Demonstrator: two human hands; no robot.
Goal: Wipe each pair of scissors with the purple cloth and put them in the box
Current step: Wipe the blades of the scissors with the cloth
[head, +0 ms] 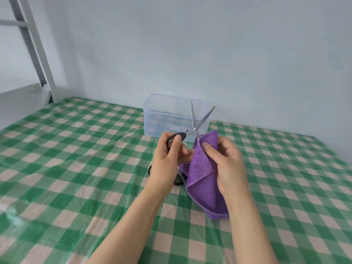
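Green-checked table (76, 149), scissors held above it in cloth
Left hand (167, 161): fingers and thumb grip black handle loop of scissors (193, 119), blades spread, tips up. Right hand (226, 164): fingers pinch purple cloth (202, 180) round blades near pivot. Second pair (178, 181) lies on table beneath hands. Clear box (152, 121) just behind, near wall

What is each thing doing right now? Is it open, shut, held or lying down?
Held scissors: blades open, pointing up, off the table.
Purple cloth: folded round the blades' base, hanging down.
Left hand: grips the black handle.
Right hand: pinches the purple cloth on the scissors.
Second scissors: lying on the table under the hands, mostly hidden.
Box: upright, no lid on.
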